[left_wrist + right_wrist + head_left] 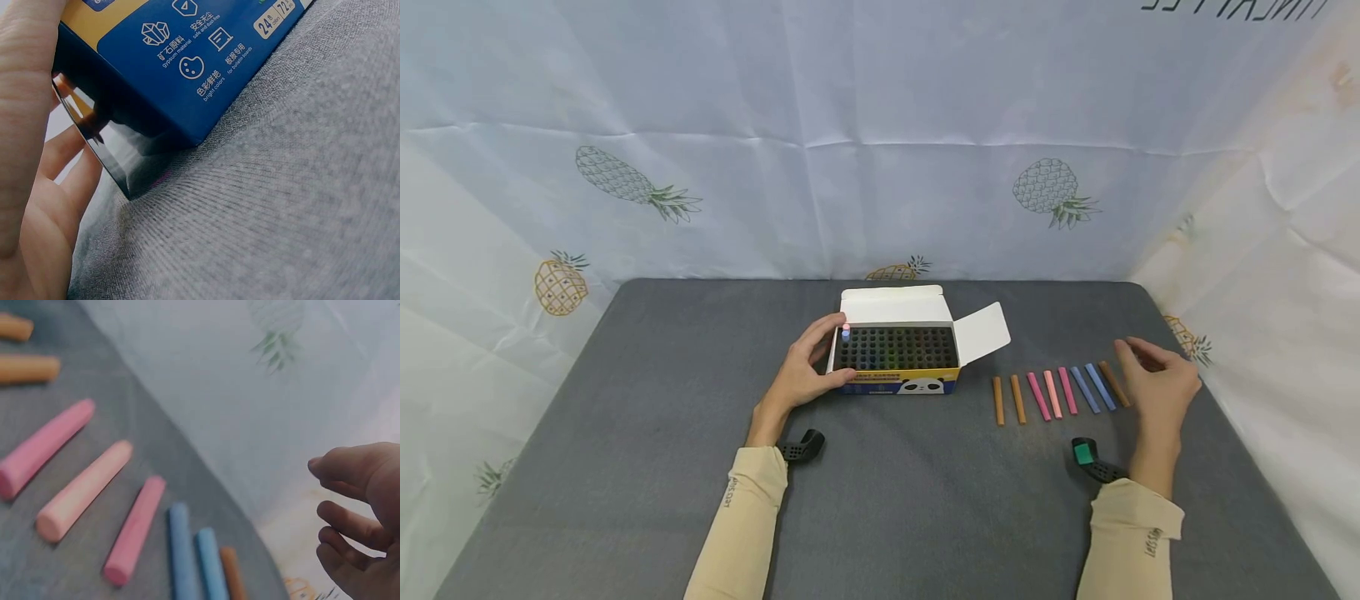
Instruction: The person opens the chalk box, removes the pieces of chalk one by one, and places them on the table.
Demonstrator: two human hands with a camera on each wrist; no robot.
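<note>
My left hand (808, 367) holds the left end of an open chalk box (887, 388), thumb on the front and fingers at the back left corner. The left wrist view shows its blue printed side. A pink chalk and a blue chalk (846, 335) stand in the back left holes of its dark grid. My right hand (1161, 387) is raised beside a brown chalk stick (1114, 383) at the row's right end. In the right wrist view, its thumb and loosely bent fingers (353, 525) stand apart with nothing between them.
To the right of the box lies a row of chalk: two orange-brown sticks (1018, 398), several pink sticks (1052, 393) and two blue sticks (1099, 387). The box's white lid (895, 305) stands up behind it, and a side flap (982, 333) sticks out right. Pineapple-print cloth (850, 208) surrounds the grey table (925, 500).
</note>
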